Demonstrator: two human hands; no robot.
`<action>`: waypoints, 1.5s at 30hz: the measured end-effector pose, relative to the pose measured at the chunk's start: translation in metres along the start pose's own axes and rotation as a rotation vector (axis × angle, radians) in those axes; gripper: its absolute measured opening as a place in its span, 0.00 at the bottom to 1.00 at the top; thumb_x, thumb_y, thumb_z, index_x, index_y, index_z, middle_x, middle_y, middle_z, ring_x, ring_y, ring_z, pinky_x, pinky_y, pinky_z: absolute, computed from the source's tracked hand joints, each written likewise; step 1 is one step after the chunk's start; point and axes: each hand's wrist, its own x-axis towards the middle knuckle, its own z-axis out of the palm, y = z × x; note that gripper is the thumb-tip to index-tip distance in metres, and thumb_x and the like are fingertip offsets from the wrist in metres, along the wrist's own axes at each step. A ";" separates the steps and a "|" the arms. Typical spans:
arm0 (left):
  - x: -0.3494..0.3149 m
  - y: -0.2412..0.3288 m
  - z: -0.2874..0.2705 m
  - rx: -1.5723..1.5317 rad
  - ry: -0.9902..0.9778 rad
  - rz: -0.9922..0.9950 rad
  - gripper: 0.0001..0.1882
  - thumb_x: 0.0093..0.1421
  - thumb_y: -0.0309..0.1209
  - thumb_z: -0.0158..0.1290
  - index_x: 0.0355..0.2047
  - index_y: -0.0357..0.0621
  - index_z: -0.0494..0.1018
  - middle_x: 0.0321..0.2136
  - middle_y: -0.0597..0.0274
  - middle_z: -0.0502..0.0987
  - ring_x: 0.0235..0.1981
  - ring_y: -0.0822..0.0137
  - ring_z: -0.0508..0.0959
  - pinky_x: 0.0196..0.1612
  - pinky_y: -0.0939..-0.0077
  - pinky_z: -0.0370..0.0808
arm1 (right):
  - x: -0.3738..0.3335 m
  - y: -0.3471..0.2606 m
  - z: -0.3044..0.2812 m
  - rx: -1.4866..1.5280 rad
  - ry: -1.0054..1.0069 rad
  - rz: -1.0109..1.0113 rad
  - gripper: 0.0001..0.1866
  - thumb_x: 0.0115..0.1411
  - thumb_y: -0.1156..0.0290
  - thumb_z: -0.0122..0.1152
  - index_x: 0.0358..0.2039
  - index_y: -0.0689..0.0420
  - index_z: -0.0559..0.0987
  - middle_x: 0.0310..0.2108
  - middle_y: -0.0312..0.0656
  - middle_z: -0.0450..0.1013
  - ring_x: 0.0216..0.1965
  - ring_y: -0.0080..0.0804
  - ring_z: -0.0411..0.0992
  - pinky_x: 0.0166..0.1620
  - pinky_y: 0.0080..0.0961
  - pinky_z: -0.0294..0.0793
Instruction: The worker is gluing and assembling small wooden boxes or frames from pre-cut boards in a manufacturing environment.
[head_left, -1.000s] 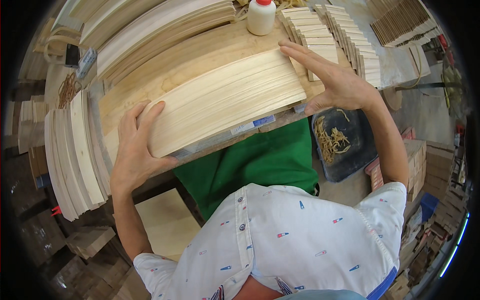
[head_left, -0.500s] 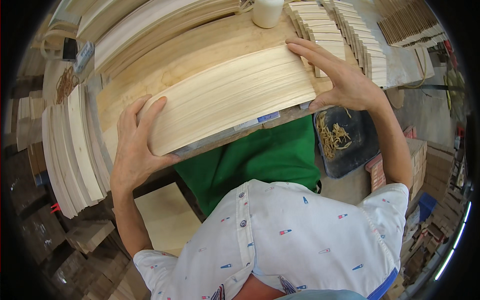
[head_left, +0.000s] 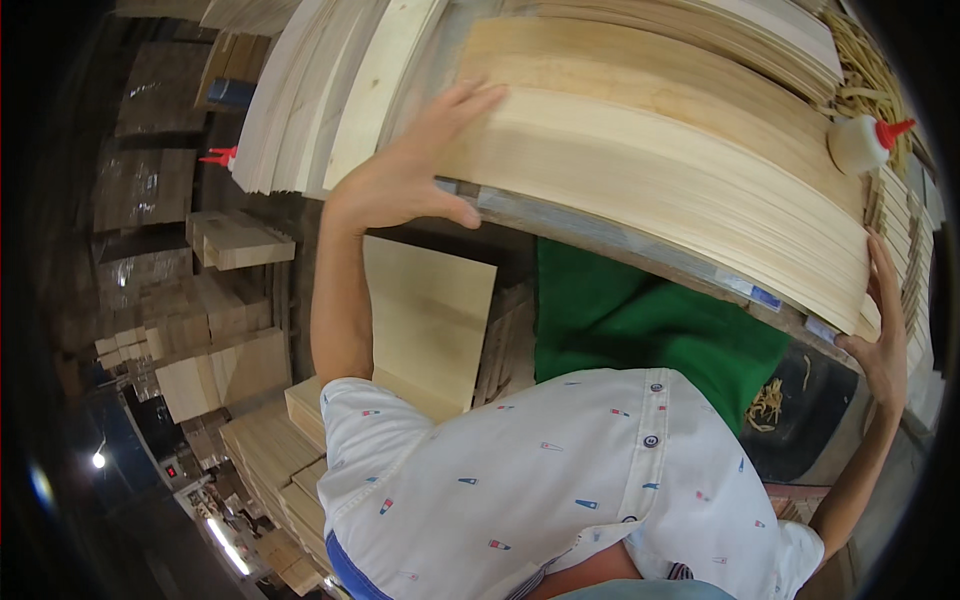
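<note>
A tight row of long, thin pale wooden strips (head_left: 650,185) lies along the bench's near edge. At its left end is my left hand (head_left: 415,165), slightly blurred, fingers stretched out and thumb well apart. My right hand (head_left: 880,335) is wrapped about the row's right end, fingertips at the far corner and thumb by the near edge. Behind the strips lies a wider wooden board (head_left: 640,75). A white bottle with a red nozzle (head_left: 860,145) stands on it, close to its right end.
More long boards (head_left: 310,95) stand to the left, and stepped wooden pieces (head_left: 893,205) lie at the right. A dark tray (head_left: 810,415) with tan scraps sits below the bench. Stacked wooden blocks (head_left: 225,375) fill the lower left. A green cloth (head_left: 630,320) hangs before me.
The view has swung leftward, so the bench appears shifted right and tilted the other way. My hands are still at the two ends of the strips; the left thumb is farther from them.
</note>
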 end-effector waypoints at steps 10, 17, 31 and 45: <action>0.028 -0.010 0.009 -0.110 -0.065 -0.022 0.60 0.30 0.20 0.69 0.66 0.57 0.55 0.68 0.61 0.49 0.62 0.59 0.59 0.56 0.67 0.68 | -0.001 -0.004 0.001 0.147 -0.011 0.114 0.68 0.24 0.34 0.71 0.67 0.52 0.58 0.66 0.41 0.56 0.61 0.44 0.63 0.64 0.43 0.60; 0.029 -0.014 0.014 -0.082 -0.037 -0.016 0.56 0.34 0.19 0.67 0.65 0.56 0.56 0.63 0.62 0.55 0.59 0.60 0.62 0.57 0.69 0.69 | -0.003 -0.006 0.003 0.202 -0.025 0.113 0.63 0.31 0.42 0.73 0.68 0.51 0.56 0.67 0.41 0.55 0.62 0.44 0.63 0.64 0.44 0.61; 0.013 -0.041 0.057 -0.905 0.179 -0.303 0.47 0.60 0.67 0.40 0.67 0.43 0.52 0.61 0.52 0.63 0.61 0.62 0.63 0.61 0.66 0.60 | -0.013 0.028 0.007 0.544 0.067 0.436 0.48 0.57 0.38 0.57 0.67 0.58 0.57 0.63 0.46 0.59 0.61 0.34 0.61 0.58 0.28 0.62; 0.020 -0.021 0.083 -1.167 0.361 -0.486 0.36 0.66 0.51 0.46 0.64 0.37 0.56 0.62 0.56 0.62 0.62 0.64 0.62 0.64 0.63 0.56 | -0.003 -0.005 0.034 0.922 0.117 0.593 0.36 0.65 0.46 0.49 0.59 0.68 0.65 0.54 0.47 0.68 0.55 0.32 0.67 0.56 0.35 0.69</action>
